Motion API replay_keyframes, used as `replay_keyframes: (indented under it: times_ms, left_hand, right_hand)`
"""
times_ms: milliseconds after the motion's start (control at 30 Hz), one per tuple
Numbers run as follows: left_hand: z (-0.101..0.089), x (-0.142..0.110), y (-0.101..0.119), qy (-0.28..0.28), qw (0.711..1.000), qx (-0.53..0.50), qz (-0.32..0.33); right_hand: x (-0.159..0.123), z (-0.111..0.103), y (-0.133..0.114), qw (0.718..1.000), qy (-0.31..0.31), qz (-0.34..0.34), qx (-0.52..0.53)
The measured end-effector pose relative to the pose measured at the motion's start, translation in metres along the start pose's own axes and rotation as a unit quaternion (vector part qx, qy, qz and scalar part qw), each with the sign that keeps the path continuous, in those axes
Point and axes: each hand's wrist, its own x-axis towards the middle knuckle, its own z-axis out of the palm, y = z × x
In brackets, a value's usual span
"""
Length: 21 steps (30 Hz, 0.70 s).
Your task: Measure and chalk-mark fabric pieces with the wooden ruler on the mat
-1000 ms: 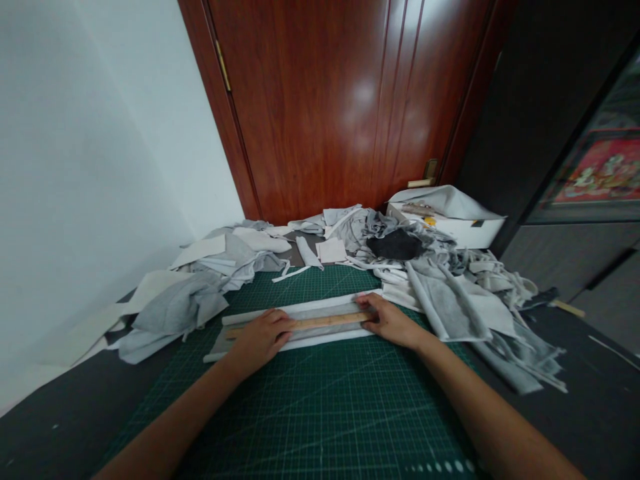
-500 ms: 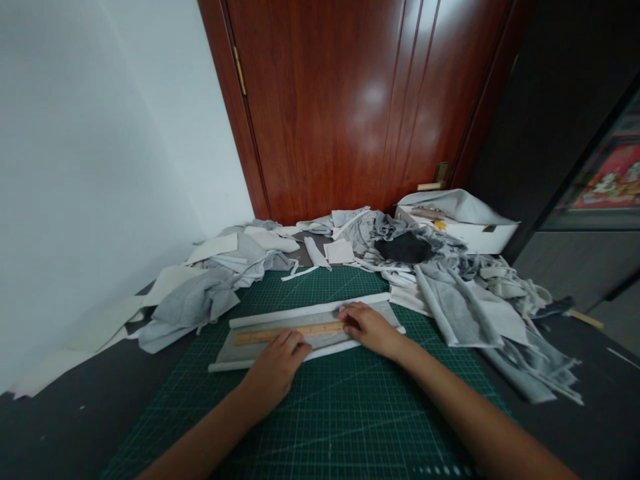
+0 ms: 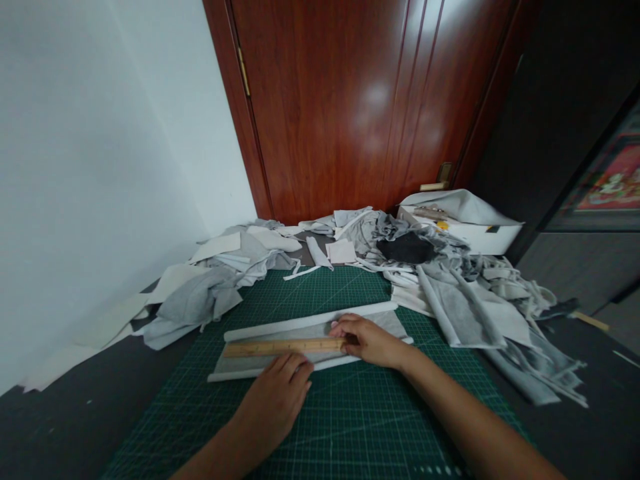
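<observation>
The wooden ruler [image 3: 284, 347] lies lengthwise along a grey fabric strip [image 3: 310, 331] with pale rolled edges, near the middle of the green cutting mat [image 3: 345, 427]. Compared with a second ago, the ruler sits further toward the left end of the strip, and the left hand [image 3: 278, 400] has slid back off it toward the person: it now rests flat on the mat with its fingertips just touching the strip's near edge below the ruler, fingers loosely spread and holding nothing. The right hand [image 3: 367, 340] has come inward along the strip and now sits at the ruler's right end, its fingers curled down over that end and pressing on it; whether they pinch the ruler or only press it I cannot tell. The mat lies on a dark table [image 3: 55, 427], and beyond the strip a heap of grey and white fabric scraps [image 3: 465, 300] spreads from the left wall round to the right. A white box [image 3: 475, 233] stands behind the scraps on the right. At the back, a glossy red-brown door [image 3: 360, 100] fills the view, with a plain white wall [image 3: 100, 167] to its left.
</observation>
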Motion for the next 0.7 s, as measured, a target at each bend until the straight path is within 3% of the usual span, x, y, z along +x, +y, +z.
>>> replay_keyframes:
  times_ms: [133, 200, 267, 333, 400, 567, 700]
  left_hand:
    - [-0.010, 0.021, -0.040, 0.071, 0.994, -0.007, -0.082]
    - [-0.007, 0.039, -0.060, 0.045, 0.993, -0.008, -0.113]
    - [-0.001, 0.059, -0.074, -0.016, 0.994, -0.042, -0.097]
    - [0.007, 0.078, -0.082, -0.067, 0.992, -0.076, -0.069]
    - [0.014, 0.095, -0.086, -0.082, 0.991, -0.091, -0.053]
    - [0.026, 0.129, -0.102, -0.048, 0.994, -0.075, -0.065]
    - [0.030, 0.136, -0.109, -0.006, 0.996, -0.046, -0.078]
  right_hand:
    - [-0.001, 0.000, 0.000, 1.000, -0.003, -0.006, -0.001]
    - [-0.002, 0.001, 0.000, 1.000, 0.003, -0.003, 0.000]
    - [-0.003, 0.002, 0.001, 1.000, 0.005, -0.008, 0.000]
    - [-0.003, 0.000, 0.004, 1.000, 0.006, -0.018, -0.005]
    - [0.000, -0.004, 0.008, 1.000, 0.012, -0.024, -0.016]
    - [0.022, -0.019, 0.024, 0.998, 0.017, -0.023, -0.054]
    - [0.038, -0.019, 0.036, 0.998, 0.021, -0.011, -0.054]
